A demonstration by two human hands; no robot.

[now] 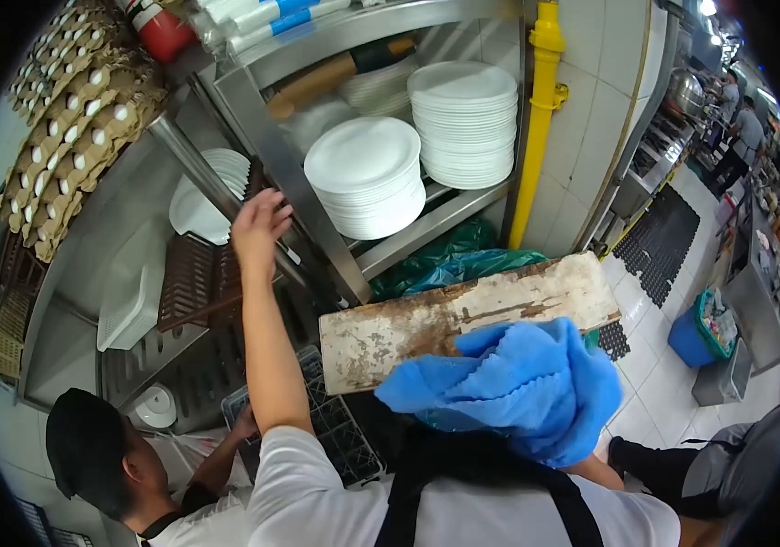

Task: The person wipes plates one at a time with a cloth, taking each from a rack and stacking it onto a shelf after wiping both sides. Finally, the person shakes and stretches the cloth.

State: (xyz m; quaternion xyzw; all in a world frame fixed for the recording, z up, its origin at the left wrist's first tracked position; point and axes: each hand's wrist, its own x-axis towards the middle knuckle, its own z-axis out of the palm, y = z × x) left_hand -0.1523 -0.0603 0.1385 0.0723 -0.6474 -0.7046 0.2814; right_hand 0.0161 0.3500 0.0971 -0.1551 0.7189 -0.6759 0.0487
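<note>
My left hand (pixel 262 223) is raised at the end of an outstretched arm, beside the metal post of the shelf rack. Its fingers are loosely bent and apart, and I see nothing in them. To its right, a stack of white plates (pixel 363 169) stands on the shelf, with a taller plate stack (pixel 465 118) behind. More white plates (pixel 217 187) lean upright to its left. A blue cloth (pixel 518 383) hangs bunched in front of my chest on the right side. My right forearm runs under this cloth, which hides the fingers of that hand.
A worn board (pixel 463 319) lies below the shelf (pixel 436 223). A co-worker in a black cap (pixel 94 456) is close on my left, near a divided rack (pixel 344 428). Egg trays (pixel 80 128) are stacked upper left. Another person (pixel 736 474) stands at right, near a blue bin (pixel 700 333).
</note>
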